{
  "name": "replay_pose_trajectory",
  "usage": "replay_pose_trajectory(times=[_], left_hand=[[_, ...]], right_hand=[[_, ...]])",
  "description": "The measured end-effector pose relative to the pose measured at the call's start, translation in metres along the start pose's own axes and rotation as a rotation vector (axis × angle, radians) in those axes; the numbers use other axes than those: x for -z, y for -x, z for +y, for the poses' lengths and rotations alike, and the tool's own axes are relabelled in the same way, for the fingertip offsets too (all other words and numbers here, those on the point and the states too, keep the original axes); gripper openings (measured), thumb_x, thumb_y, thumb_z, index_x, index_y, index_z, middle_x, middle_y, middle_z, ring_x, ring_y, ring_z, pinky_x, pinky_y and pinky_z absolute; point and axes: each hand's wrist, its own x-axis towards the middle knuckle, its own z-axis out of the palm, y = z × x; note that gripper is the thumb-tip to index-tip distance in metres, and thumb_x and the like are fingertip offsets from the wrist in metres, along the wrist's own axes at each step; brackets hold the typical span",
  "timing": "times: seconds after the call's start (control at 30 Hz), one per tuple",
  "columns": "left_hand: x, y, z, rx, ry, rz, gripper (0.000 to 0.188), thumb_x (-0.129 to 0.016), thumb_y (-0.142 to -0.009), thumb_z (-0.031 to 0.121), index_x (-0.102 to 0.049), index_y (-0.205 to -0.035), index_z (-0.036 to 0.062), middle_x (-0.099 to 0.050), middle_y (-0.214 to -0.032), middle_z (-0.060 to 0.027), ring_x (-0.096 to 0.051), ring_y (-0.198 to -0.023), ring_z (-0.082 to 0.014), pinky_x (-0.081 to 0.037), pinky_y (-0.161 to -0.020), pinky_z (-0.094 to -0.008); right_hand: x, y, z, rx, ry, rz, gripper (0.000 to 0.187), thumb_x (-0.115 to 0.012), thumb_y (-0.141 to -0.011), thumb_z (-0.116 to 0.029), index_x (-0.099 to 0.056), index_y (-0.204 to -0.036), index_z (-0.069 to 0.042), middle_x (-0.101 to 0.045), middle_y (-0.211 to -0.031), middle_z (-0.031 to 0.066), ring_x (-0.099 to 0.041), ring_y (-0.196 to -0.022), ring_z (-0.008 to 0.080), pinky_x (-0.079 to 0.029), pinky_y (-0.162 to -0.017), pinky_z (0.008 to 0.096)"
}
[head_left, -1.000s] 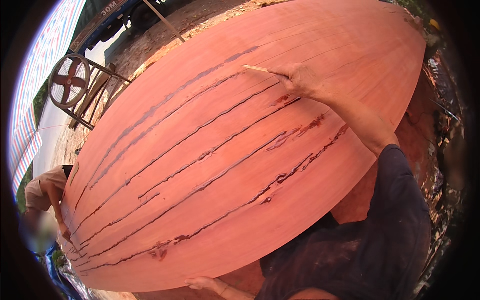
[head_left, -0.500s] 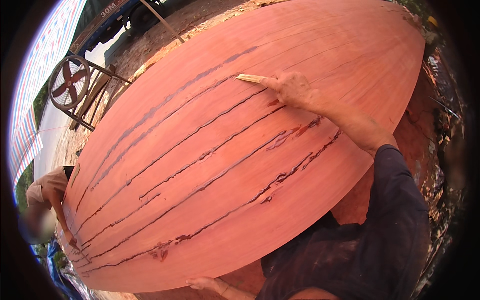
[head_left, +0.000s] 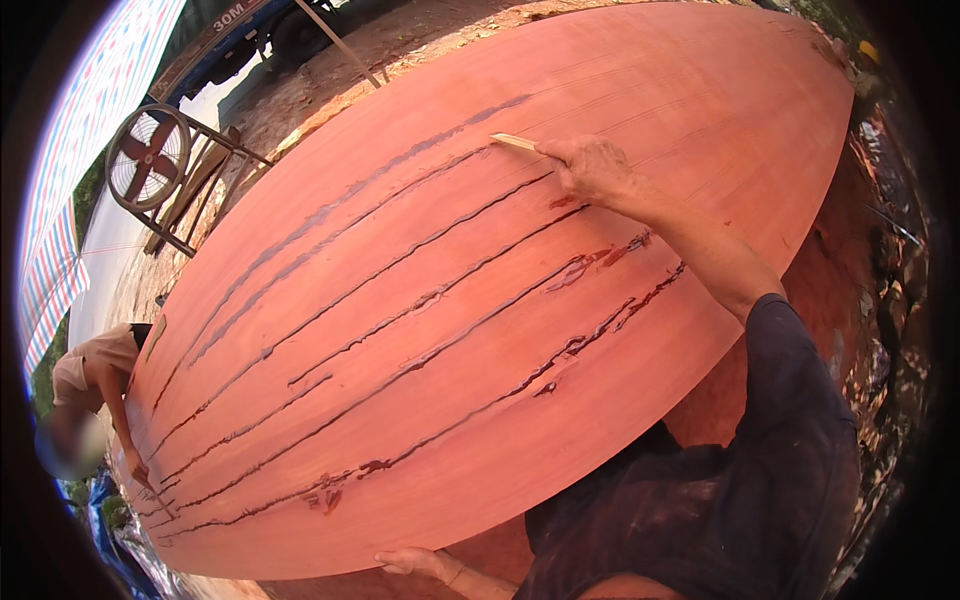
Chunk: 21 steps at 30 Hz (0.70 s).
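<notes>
A large reddish wooden slab (head_left: 480, 480) spreads out in front of me, with several long cracks along its grain filled with dark paste. My right hand (head_left: 595, 172) reaches over its upper middle, closed around a thin pale wooden stick (head_left: 514, 142). The stick's far tip is at the end of one dark paste line (head_left: 475, 157); whether it touches the wood I cannot tell. At the near edge, my left hand (head_left: 408, 561) lies against the slab with its fingers extended. No tool shows in it.
At the far left, another person (head_left: 105, 375) bends over the slab's end, one hand (head_left: 137, 466) near its cracks. A round fan (head_left: 150, 157) on a metal frame stands beyond the slab. Behind are a truck (head_left: 235, 45) and a striped tarp (head_left: 85, 170).
My right hand and the stick have shifted slightly right and up in the picture, while the view itself has moved a little. My left hand remains at the near edge.
</notes>
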Motion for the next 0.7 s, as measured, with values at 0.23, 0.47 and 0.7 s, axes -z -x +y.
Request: replay_pose_trajectory(times=[0.23,0.47,0.7], left_hand=[[0.001,-0.004,-0.001,0.041,0.059,-0.04,0.069,-0.038,-0.108,0.04,-0.047,-0.132,-0.0239,-0.054,-0.132,-0.0384,-0.061,-0.114,-0.0427,-0.053,-0.098,-0.0483],[-0.004,0.005,0.006,-0.01,0.059,0.01,0.067,-0.041,-0.107,0.039,-0.05,-0.13,-0.0231,-0.056,-0.131,-0.0371,-0.062,-0.112,-0.0414,-0.054,-0.097,-0.0486],[-0.001,0.002,0.001,0.005,0.083,-0.004,0.069,-0.041,-0.108,0.041,-0.047,-0.132,-0.0237,-0.053,-0.133,-0.0388,-0.06,-0.115,-0.0428,-0.053,-0.099,-0.0495]], right_hand=[[0.009,0.004,0.006,0.09,0.166,-0.196,0.034,-0.057,-0.094,-0.016,-0.07,-0.125,-0.014,-0.073,-0.096,0.0182,-0.07,-0.092,0.0378,-0.054,-0.078,0.05],[0.021,-0.002,0.007,-0.016,0.092,-0.137,0.034,-0.056,-0.096,-0.015,-0.069,-0.128,-0.013,-0.072,-0.09,0.0182,-0.069,-0.088,0.0382,-0.054,-0.076,0.0507],[0.016,-0.002,0.0,0.061,0.191,-0.245,0.039,-0.064,-0.091,-0.026,-0.068,-0.129,-0.016,-0.073,-0.102,0.0151,-0.07,-0.096,0.0367,-0.055,-0.079,0.0508]])
